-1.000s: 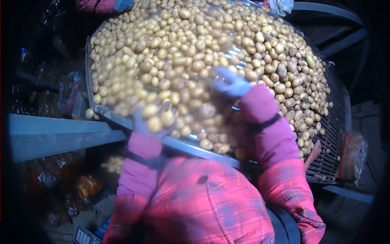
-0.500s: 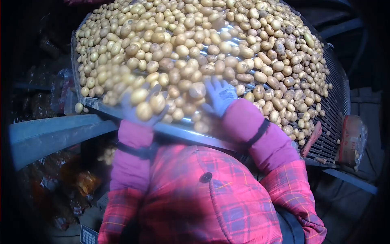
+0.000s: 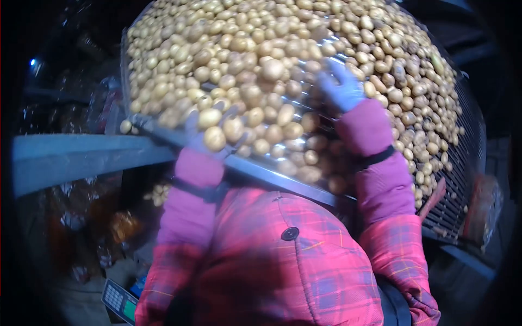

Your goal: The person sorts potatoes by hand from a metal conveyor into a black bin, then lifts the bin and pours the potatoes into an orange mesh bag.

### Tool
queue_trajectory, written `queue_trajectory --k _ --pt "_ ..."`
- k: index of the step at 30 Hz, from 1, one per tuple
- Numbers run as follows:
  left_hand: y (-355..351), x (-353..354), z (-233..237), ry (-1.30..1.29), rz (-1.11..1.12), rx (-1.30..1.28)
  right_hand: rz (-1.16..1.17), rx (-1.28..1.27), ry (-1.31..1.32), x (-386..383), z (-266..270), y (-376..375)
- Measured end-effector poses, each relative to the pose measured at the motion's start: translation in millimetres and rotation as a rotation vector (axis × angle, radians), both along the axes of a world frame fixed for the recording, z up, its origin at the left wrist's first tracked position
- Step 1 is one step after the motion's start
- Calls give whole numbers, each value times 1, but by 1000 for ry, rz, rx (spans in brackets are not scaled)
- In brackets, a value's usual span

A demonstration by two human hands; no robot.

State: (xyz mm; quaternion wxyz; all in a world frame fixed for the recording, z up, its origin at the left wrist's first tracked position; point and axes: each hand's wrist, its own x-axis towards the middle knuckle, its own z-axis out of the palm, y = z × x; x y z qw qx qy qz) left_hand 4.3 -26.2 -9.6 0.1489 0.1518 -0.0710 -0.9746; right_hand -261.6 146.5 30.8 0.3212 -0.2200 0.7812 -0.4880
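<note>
My left hand (image 3: 194,129), in a pale glove, is cupped at the near edge of the heap with a few potatoes (image 3: 215,139) in its palm. Its fingertips show around and beyond them. On the right, my gloved right hand (image 3: 345,89) reaches into the heap, fingers apart, beside loose potatoes (image 3: 293,88). Nothing is gripped in it that I can see. Round, yellowish-brown potatoes (image 3: 179,53) cover most of the slatted metal table (image 3: 470,117); several near the hands are blurred.
A metal rim (image 3: 283,179) runs between my body and the potatoes. At the left is a grey beam (image 3: 81,160). A reddish strip (image 3: 433,196) lies at the right edge, near a plastic-wrapped bundle (image 3: 483,209). A device with keys (image 3: 115,296) is at lower left.
My right hand has moved up and to the right, away from the left hand, and bare slats show beside it. The left hand still carries its potatoes. The whole view has shifted slightly.
</note>
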Motion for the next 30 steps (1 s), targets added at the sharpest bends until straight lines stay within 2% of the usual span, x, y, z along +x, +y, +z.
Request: queue_trajectory --k 1,2,3,4,6,8,10,11,12,14,15,16,17,18,19,20,22,23,24,25,26,27,28,30 --pt "0 -2 0 -41 -1 -43 -32 70 666 -42 -19 13" --pt "1 -5 -1 -79 -10 -82 -45 384 965 -63 -16 26" --pt "4 -8 -1 -116 -23 -122 25 523 895 -78 -14 35" --pt "8 -10 0 -113 -17 -123 30 520 899 -82 -18 38" --pt "9 -10 5 -127 18 -103 117 790 888 -87 -35 33" --pt "8 -6 0 -101 64 -74 168 816 861 -96 -36 22" --pt "8 -5 1 -122 17 -130 20 803 508 -101 -38 15" --pt "10 -7 7 -183 37 -136 45 854 535 -104 -40 13" --pt "10 -5 3 -171 43 -141 72 791 595 -108 -44 16" --pt "13 -6 -1 -33 28 62 124 602 498 -97 -23 12" --pt "21 -9 2 -21 48 176 64 484 535 -83 -12 5" --pt "28 -16 16 -24 37 182 37 226 425 -86 -31 2" --pt "34 -25 29 -37 4 142 18 -2 34 -27 22 -15" --pt "37 -32 34 -43 -29 99 86 38 -43 -12 22 -23" --pt "38 -37 29 -74 -75 4 187 -16 217 8 20 -31" --pt "37 -39 23 -32 -113 15 289 -69 479 29 18 -38" --pt "40 -51 30 -43 25 -6 482 -169 250 62 30 -45" --pt "32 -51 28 -1 62 311 477 -170 251 57 29 -47" --pt "28 -48 23 0 60 312 430 -147 194 46 27 -49" --pt "25 -44 16 76 -15 174 391 -122 136 32 24 -53" --pt "24 -39 11 151 -81 36 291 -124 435 3 -8 -61" --pt "29 -41 25 -113 -2 -254 372 -137 826 -9 -10 -56" --pt "30 -39 23 -118 14 -247 339 -75 1133 -19 -12 -64" --pt "27 -37 18 -78 -29 -224 222 55 970 -33 -48 -92"
